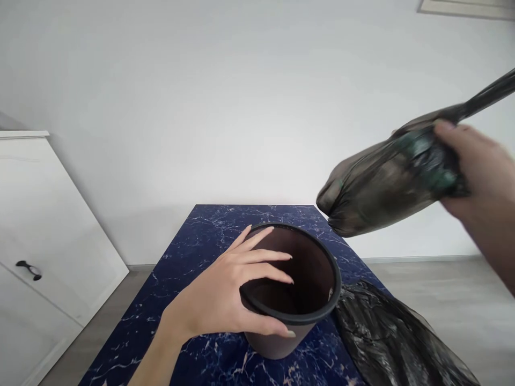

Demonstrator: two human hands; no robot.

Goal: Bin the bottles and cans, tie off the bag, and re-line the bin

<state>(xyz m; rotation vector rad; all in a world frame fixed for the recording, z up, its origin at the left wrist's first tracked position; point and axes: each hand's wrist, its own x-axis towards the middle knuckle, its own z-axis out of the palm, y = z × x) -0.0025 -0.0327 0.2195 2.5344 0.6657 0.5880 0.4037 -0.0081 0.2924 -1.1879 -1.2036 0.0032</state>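
A dark brown waste bin (pixel 277 343) with a black rim stands on the blue marbled tabletop, its inside bare where it shows. My left hand (pixel 233 284) grips the bin's left side, fingers spread over the opening and thumb against the outer wall. Up at the right, my right hand (pixel 478 166) is closed around a filled, see-through black garbage bag (pixel 386 182), held in the air clear of the bin. Its contents look greenish and pale, too blurred to name. The bag's twisted end trails out at the right edge. My right fingers are partly hidden and smeared by motion.
Another black plastic bag (pixel 394 332) lies crumpled just right of the bin, hanging over the table edge. Beneath everything is the blue marbled table (pixel 181 268). A white cabinet (pixel 48 241) with a black handle stands at left, and a pale wall (pixel 241 107) behind.
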